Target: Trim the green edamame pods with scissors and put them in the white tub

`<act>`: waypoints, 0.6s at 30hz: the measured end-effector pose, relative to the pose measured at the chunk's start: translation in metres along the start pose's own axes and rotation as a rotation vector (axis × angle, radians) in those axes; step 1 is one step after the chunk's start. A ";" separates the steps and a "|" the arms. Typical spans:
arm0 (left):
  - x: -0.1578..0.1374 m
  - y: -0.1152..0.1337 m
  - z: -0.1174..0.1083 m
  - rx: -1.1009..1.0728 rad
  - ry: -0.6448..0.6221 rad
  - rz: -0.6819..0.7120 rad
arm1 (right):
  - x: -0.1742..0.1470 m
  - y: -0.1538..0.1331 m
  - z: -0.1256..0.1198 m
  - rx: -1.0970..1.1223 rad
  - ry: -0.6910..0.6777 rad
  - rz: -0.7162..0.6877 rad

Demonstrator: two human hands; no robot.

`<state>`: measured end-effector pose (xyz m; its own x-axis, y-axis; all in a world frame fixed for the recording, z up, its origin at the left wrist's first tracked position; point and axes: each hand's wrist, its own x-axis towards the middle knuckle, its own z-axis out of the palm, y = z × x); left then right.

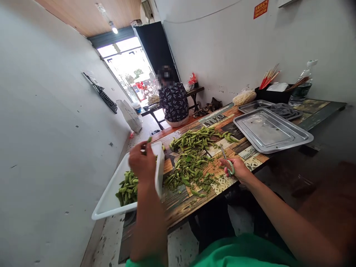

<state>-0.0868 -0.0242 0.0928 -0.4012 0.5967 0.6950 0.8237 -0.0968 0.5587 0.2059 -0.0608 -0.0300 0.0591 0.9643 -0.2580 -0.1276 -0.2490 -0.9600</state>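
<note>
From where I sit, watching through the head camera, the left hand (142,160) is pinching a small green bean pod (149,140), whose tip pokes up past the fingers, above a white plastic tray (109,197) at the worktop's left end. The right hand (239,170) is gripping metal scissors with pale green handles (230,169), blades pointing up and away.

I judge each pod light and firm with a little give, perhaps slick if damp; squeezed too hard, it could split. I'd take it across the middle between thumb and forefinger, leaving both ends free. A heap of plump green pods (128,190) lies in the white tray; two looser spreads lie on the worktop, the farther pile of pods (194,139) and the nearer, leafier pile of pods and trimmings (191,170).

The worktop (180,212) has a patchwork wood-plank print, scattered with green bits near its front edge. On its right I see a shallow rectangular metal tray (267,129), and behind that a clear plastic bottle (301,89) beside a black box of red and white sticks (274,97).

The room is narrow with scuffed white walls (50,122); a person in a dark leaf-patterned shirt (174,102) sits toward a bright doorway (130,66).
</note>
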 end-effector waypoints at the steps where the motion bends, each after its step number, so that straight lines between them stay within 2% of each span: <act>1: 0.009 -0.012 -0.015 0.146 -0.059 -0.012 | 0.000 0.000 -0.001 0.003 -0.022 -0.001; 3: 0.017 -0.029 -0.033 0.412 -0.328 -0.064 | 0.000 -0.001 -0.003 0.013 -0.057 0.004; 4: 0.017 -0.031 -0.035 0.510 -0.428 -0.072 | 0.001 -0.001 -0.004 0.023 -0.068 0.012; 5: 0.014 -0.029 -0.032 0.573 -0.469 -0.057 | 0.001 -0.001 -0.005 0.036 -0.075 0.020; 7: 0.003 -0.014 -0.011 0.561 -0.426 0.054 | 0.001 -0.001 -0.006 0.073 -0.084 0.032; 8: -0.003 -0.002 0.006 0.495 -0.412 0.130 | 0.001 -0.002 -0.007 0.091 -0.090 0.039; 9: -0.010 0.011 0.026 0.396 -0.463 0.208 | 0.001 -0.003 -0.008 0.106 -0.094 0.043; 11: -0.021 0.036 0.072 0.265 -0.663 0.310 | 0.000 -0.004 -0.009 0.125 -0.097 0.047; 13: -0.030 0.057 0.118 0.174 -0.803 0.451 | -0.001 -0.003 -0.009 0.128 -0.096 0.029; 16: -0.044 0.083 0.178 0.027 -0.968 0.665 | -0.004 0.005 -0.008 0.181 -0.057 -0.086; 18: -0.054 0.101 0.210 -0.049 -1.047 0.807 | -0.007 0.012 -0.007 0.267 0.046 -0.198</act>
<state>0.1024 0.1008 0.0169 0.7073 0.6850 0.1748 0.6593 -0.7284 0.1867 0.2114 -0.0710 -0.0409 0.1521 0.9851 -0.0798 -0.3636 -0.0193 -0.9313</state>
